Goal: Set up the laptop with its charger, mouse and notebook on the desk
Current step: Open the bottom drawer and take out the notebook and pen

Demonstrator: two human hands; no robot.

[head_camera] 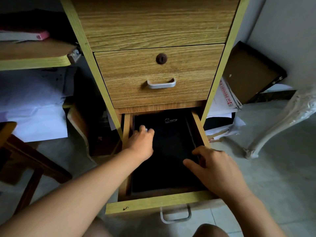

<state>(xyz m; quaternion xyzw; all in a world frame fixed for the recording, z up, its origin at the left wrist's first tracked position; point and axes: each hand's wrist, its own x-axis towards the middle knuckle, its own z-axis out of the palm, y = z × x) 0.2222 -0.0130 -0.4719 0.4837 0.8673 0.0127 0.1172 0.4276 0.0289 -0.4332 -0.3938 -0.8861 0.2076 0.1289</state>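
Observation:
A black notebook [171,151] with silver script on its cover lies flat inside the pulled-out bottom drawer [153,205] of a wooden desk pedestal. My left hand [142,142] reaches into the drawer, its fingers curled at the notebook's far left edge. My right hand [215,170] rests at the notebook's right edge, with thumb and fingers touching the cover and side. Neither hand has lifted it. No laptop, charger or mouse is in view.
A shut drawer [159,74] with a lock and metal handle sits above the open one. Papers [34,108] pile up at left under a shelf [34,60]. A wooden chair [25,159] stands at lower left. Boxes [248,72] and a white furniture leg [277,127] are at right.

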